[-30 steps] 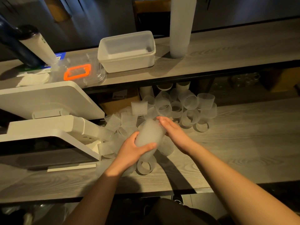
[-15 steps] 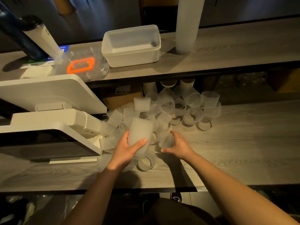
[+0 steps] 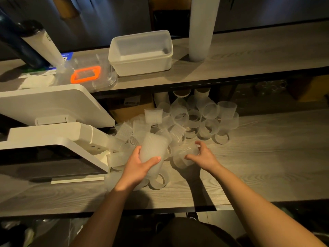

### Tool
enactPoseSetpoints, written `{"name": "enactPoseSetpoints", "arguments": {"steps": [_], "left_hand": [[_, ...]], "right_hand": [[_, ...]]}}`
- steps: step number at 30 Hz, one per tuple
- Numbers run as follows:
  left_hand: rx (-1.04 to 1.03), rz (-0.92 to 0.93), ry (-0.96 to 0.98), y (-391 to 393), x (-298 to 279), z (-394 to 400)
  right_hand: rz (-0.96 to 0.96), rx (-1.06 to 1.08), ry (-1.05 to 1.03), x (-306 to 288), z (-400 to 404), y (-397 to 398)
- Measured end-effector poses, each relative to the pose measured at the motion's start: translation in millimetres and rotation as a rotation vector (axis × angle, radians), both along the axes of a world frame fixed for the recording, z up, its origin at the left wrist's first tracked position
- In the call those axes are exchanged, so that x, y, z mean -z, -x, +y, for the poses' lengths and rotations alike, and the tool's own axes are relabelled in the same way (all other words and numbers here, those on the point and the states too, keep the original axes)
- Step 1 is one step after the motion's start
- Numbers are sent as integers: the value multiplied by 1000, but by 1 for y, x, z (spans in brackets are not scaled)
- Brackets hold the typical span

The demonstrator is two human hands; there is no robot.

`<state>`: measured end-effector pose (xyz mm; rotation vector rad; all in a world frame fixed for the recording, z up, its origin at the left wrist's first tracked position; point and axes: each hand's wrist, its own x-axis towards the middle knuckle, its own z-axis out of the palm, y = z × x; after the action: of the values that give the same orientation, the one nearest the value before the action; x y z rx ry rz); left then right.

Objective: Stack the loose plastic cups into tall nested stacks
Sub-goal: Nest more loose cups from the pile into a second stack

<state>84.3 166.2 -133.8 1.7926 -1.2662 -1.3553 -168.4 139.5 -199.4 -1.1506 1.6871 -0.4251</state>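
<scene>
A white machine (image 3: 53,125) crowds my left hand (image 3: 138,166); beyond both hands, a shelf carries a tall cup column (image 3: 201,27) and a white tub (image 3: 142,52). Loose cups (image 3: 194,118) litter the wooden counter (image 3: 267,157) ahead — my left hand grips a short stack (image 3: 153,148), my right hand (image 3: 204,155) curls around one cup (image 3: 185,155) just beside it.

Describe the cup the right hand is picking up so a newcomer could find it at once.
On the lower grey wood-grain counter, find the heap of loose frosted plastic cups. At its near edge the right hand curls its fingers round one frosted ribbed cup. It alone lies gripped on its side beside the left hand's short nested stack.
</scene>
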Motion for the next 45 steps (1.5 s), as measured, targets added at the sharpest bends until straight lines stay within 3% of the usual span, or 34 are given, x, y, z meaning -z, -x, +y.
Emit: {"name": "enactPoseSetpoints", "arguments": {"steps": [9,22,34,40,45], "left_hand": [[104,-9,12,20,-15,-3],[287,-99,77,22,-16,-1],[195,-31,59,14,-16,5],[82,-15,30,0,-12,6],[-15,22,-2,-12,-6,7]], "right_hand": [[-342,280,222,-50,-10,11],[-347,21,255,-78,-1,-9],[-451,-26,166,-74,12,-45],[-297,229,144,-33,3,-31],[-10,61,97,13,1,-23]]}}
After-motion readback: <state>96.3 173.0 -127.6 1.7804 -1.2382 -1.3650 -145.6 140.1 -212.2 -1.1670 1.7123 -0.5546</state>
